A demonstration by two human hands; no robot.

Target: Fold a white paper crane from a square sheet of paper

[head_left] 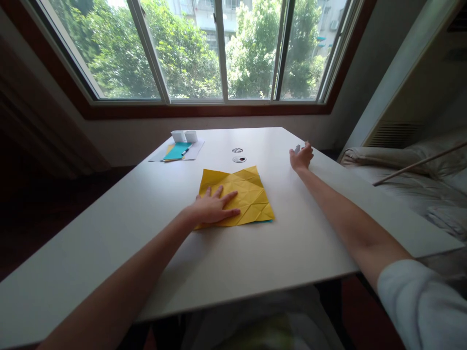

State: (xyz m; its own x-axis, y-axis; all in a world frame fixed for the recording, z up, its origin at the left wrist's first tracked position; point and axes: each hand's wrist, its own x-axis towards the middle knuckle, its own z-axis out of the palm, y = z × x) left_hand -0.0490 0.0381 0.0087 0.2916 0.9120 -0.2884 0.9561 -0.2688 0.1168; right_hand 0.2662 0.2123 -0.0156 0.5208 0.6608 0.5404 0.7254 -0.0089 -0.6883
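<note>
A square sheet of yellow paper (250, 197), crossed by many fold creases, lies on the white table in front of me. A thin blue-green edge (264, 221) shows under its lower right corner. My left hand (216, 206) rests flat on the left half of the sheet with fingers spread. Farther off, near the table's right edge, my right hand (302, 156) is closed around a small light-grey object (297, 148). Fingers hide most of that object, so its kind is not clear.
At the back left of the white table (146, 214), a blue-green sheet (177, 151) and a pen (186, 150) lie on other papers beside two small white boxes (184, 136). Two round items (239, 159) sit beyond the yellow sheet. A cushioned seat (401, 163) stands at the right.
</note>
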